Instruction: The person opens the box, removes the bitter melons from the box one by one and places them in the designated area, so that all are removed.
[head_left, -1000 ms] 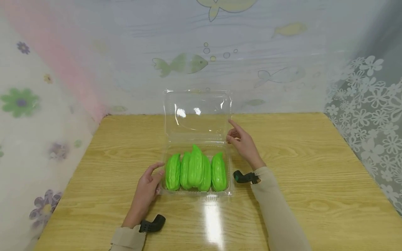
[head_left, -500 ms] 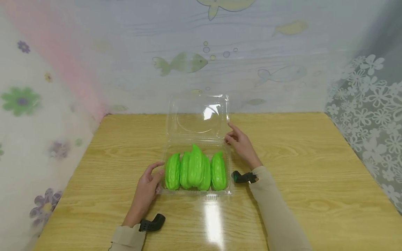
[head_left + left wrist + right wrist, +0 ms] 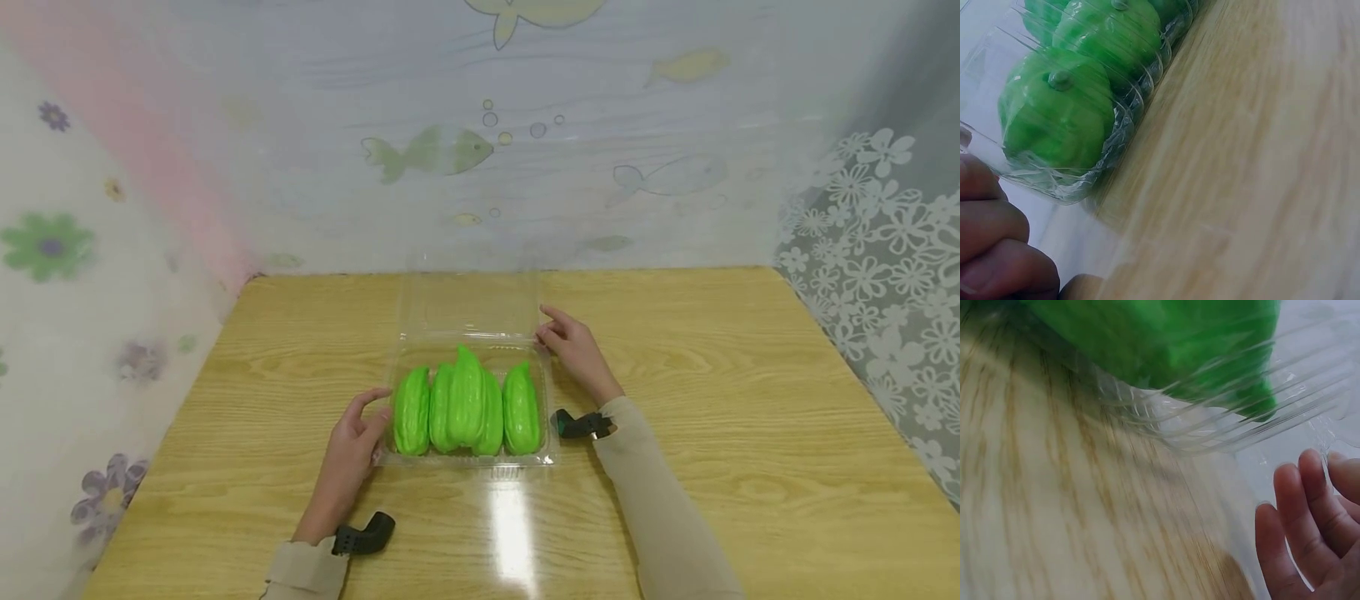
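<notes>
A clear plastic clamshell box lies with its lid raised at the back. Inside stand several bright green, ridged, gourd-like things, side by side, some overlapping. My left hand pinches the box's left rim near the front, thumb on top; in the left wrist view its other fingers are curled beside the wall. At the back right corner, by the hinge, my right hand pinches the clear edge between thumb and forefinger. Its other fingers are spread in the right wrist view.
The box rests on a wood-grain table, a bright reflection in front of it. Behind rises a wall with printed fish; flowered coverings flank both sides. Black wrist mounts sit at the sleeves.
The lid has tipped back and its far edge has sunk lower. My right hand has moved slightly left with its forefinger lowered. The left hand and the green things have stayed put.
</notes>
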`<action>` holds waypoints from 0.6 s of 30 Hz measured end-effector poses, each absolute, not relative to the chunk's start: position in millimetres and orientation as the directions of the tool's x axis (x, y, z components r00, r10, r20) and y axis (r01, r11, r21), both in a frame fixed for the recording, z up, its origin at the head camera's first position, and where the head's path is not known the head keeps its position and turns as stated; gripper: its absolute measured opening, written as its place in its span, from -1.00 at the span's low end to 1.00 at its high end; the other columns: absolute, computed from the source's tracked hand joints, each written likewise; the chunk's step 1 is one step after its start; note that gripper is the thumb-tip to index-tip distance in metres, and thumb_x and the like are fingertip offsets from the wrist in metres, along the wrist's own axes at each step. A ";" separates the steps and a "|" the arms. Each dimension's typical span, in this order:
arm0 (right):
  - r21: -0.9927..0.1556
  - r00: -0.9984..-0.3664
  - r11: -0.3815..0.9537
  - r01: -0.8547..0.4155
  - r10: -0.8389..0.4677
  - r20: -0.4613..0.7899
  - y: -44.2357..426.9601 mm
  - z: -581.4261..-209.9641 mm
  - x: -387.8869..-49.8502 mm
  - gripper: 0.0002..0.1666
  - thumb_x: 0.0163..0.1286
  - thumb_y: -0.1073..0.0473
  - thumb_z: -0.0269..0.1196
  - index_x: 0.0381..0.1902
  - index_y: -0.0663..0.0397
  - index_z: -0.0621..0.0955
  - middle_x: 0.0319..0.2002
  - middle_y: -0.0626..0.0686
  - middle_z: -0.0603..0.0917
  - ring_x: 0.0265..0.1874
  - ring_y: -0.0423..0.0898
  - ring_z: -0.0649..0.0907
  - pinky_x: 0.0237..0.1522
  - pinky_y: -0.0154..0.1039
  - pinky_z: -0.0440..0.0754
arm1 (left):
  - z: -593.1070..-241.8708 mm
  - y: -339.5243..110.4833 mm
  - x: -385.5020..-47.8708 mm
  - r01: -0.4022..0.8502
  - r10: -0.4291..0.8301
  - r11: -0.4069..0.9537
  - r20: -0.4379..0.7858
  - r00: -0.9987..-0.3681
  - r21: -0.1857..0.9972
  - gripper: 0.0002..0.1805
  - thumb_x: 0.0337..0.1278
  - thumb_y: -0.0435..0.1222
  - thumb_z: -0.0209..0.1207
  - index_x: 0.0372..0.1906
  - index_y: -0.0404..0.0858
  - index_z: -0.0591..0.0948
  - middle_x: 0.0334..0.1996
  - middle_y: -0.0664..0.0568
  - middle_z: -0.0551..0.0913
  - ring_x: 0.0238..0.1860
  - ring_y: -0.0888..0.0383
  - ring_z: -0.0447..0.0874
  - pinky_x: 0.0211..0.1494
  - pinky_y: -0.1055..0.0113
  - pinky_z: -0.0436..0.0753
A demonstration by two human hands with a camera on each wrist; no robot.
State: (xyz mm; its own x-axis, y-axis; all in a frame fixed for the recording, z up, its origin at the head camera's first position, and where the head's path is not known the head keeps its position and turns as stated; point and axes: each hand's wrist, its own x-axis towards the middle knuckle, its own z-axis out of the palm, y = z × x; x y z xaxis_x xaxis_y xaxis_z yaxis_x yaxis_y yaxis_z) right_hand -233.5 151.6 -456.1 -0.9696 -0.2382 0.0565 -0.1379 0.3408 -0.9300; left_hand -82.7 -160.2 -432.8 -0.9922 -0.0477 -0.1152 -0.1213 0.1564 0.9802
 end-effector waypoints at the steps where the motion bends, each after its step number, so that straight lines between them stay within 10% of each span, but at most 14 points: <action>1: -0.931 -0.970 0.341 -0.135 -0.239 0.053 151.9 -456.9 -233.7 -0.44 0.38 0.13 0.02 0.30 0.11 0.23 -0.21 0.12 0.58 -0.25 -0.08 0.58 -0.20 -0.23 0.52 | -433.2 -160.3 -83.2 -0.121 -0.048 0.157 -0.115 -0.992 0.980 -0.63 0.27 -0.23 -0.02 0.14 -0.19 0.35 -0.82 0.06 0.28 -0.83 0.28 0.18 -0.78 0.43 0.22; 18: -0.961 -0.965 0.278 -0.014 -0.255 -0.059 156.8 -457.9 -234.4 -0.43 0.36 -0.06 0.01 0.22 0.12 0.35 -0.10 0.12 0.57 -0.15 -0.11 0.59 -0.07 -0.23 0.48 | -435.4 -161.6 -85.8 -0.099 -0.054 0.159 -0.092 -0.994 0.982 -0.64 0.27 -0.23 -0.02 0.14 -0.17 0.36 -0.80 0.03 0.30 -0.80 0.25 0.23 -0.74 0.41 0.28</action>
State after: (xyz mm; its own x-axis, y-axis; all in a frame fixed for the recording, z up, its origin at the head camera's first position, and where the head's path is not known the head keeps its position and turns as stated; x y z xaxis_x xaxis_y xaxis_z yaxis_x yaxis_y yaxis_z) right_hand -234.4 156.8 -457.9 -0.9651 -0.2552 -0.0594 -0.0143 0.2775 -0.9606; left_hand -85.8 -161.6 -435.4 -0.9943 -0.0541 -0.0918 -0.0994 0.1595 0.9822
